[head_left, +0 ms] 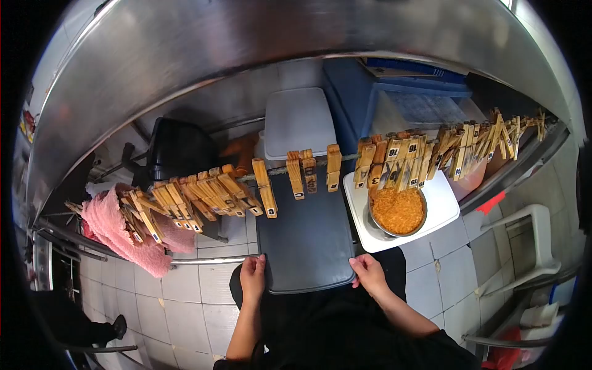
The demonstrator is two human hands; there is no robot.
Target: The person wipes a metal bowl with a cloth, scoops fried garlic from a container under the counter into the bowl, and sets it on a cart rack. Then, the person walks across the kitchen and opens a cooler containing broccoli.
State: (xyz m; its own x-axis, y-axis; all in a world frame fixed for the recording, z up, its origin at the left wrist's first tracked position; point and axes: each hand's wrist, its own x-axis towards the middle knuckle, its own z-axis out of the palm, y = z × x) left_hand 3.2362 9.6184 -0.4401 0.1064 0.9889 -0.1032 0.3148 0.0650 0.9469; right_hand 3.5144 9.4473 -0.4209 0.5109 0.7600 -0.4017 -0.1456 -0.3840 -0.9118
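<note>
A dark grey rectangular plastic lid (305,240) lies flat in front of my body, over my lap. My left hand (253,277) pinches its near left corner, with the thumb along the edge. At the near right corner, my right hand (370,274) grips the rim between thumb and fingers. Whether a box sits beneath the lid cannot be seen. Just right of it, a metal bowl (372,223) full of orange crumbs (398,211) stands on a white lid (438,216). The lid's far end passes behind hanging wooden clothespins (264,188).
Numbered clothespins (401,157) hang along a line across the view, below a steel counter (246,31). A pink towel (123,228) hangs at left. Behind are a pale lidded box (300,120) and a blue bin (351,102). A white plastic chair (539,240) stands right; another person's shoe (119,327) shows at left.
</note>
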